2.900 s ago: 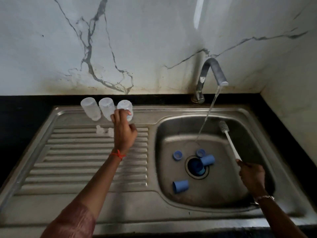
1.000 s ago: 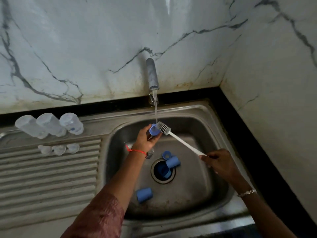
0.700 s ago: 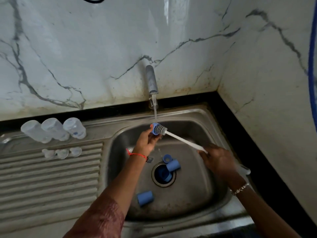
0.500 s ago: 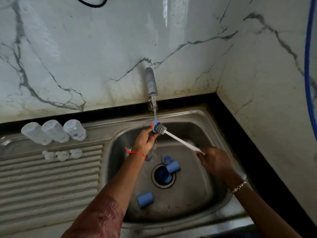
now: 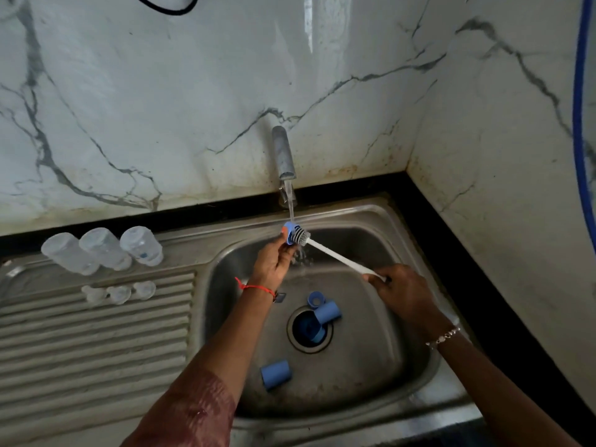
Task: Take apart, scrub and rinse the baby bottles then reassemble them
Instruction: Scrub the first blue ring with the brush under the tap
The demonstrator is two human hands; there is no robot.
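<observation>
Under the tap [image 5: 283, 153], left hand [image 5: 272, 262] pinches a blue screw ring [image 5: 288, 233]; right hand [image 5: 403, 291] grips the bottle brush [image 5: 335, 254] pushed into it. Wet plastic may slip toward the drain [image 5: 308, 330].

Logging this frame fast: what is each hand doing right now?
Left hand: pinching a blue bottle ring under the running tap.
Right hand: gripping the white bottle brush by its handle.
</observation>
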